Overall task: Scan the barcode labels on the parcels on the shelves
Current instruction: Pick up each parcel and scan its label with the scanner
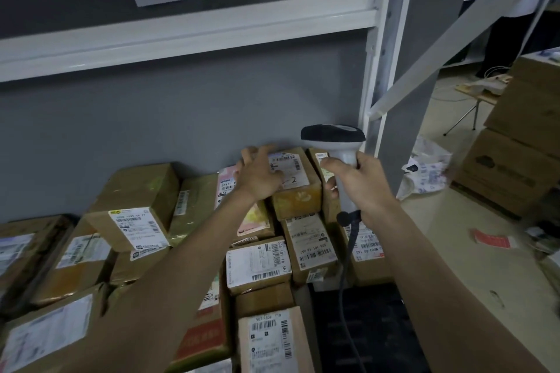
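Several brown cardboard parcels with white barcode labels lie packed on the low shelf. My right hand (359,183) grips the handle of a grey barcode scanner (336,138), its dark head pointing left over the parcels, its cable hanging down. My left hand (259,172) reaches over a small parcel at the back (298,191), fingers spread, touching its top near the white label (291,165) marked "2". Beside it on the left lies a parcel with a pink label (225,183).
A white shelf beam (188,30) runs overhead and a white upright post (378,70) stands just right of the scanner. Stacked big cartons (515,160) and crumpled plastic bags (427,172) sit on the floor to the right. A grey wall backs the shelf.
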